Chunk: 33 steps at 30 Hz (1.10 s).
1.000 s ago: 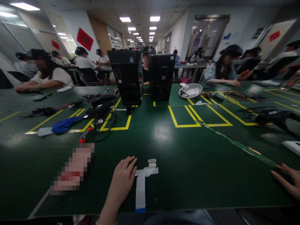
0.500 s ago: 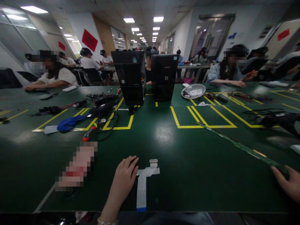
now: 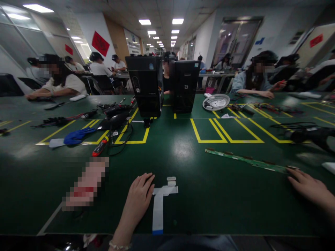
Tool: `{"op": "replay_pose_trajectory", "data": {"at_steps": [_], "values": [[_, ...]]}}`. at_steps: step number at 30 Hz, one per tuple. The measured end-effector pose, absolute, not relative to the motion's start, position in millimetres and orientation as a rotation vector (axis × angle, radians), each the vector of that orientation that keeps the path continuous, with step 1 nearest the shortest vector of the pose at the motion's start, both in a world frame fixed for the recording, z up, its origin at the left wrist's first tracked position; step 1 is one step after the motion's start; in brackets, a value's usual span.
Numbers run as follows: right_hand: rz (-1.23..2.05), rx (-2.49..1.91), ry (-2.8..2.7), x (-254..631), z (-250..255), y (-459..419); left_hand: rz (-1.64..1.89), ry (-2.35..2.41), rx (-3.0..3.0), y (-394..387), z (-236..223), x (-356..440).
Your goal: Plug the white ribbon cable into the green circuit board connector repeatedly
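Observation:
My left hand (image 3: 140,195) lies flat on the green table, fingers stretched forward. Its thumb is at the left end of a white flat ribbon cable (image 3: 158,211), which has a blue-tipped tail and a small connector at its far end. Over on the right, my right hand (image 3: 307,183) has its fingers on the near end of a long, narrow green circuit board strip (image 3: 246,160). The strip slants away to the left, low over the tabletop; whether its far end touches the table I cannot tell. My fingers hide its right end.
Two black computer towers (image 3: 146,83) stand at the back centre, with a white round basket (image 3: 216,101) to their right. A red-black screwdriver (image 3: 99,147), a blue glove (image 3: 78,136) and dark cables lie to the left. Several people sit beyond.
My right hand has moved left and slightly forward with the circuit board strip. The strip now lies at a flatter angle and shows more of its face. My left hand stays put.

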State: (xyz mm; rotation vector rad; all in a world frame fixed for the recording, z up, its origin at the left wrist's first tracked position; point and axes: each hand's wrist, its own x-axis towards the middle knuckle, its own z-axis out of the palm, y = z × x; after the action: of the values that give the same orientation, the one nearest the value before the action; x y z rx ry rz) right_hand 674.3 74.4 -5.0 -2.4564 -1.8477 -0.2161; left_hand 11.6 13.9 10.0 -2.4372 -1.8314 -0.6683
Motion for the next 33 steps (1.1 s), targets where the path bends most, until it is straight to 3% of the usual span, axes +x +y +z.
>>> {"op": "replay_pose_trajectory", "data": {"at_steps": [4,18,33], "values": [[0.002,-2.634,-2.002,610,28,89,-0.648,-1.836,-2.446,14,9,11],[-0.117,-1.91,-2.509,425,38,120,-0.678,-1.842,-2.444,13,11,12],[-0.144,-1.776,-2.611,320,43,94,-0.686,-1.844,-2.429,13,11,13]]}}
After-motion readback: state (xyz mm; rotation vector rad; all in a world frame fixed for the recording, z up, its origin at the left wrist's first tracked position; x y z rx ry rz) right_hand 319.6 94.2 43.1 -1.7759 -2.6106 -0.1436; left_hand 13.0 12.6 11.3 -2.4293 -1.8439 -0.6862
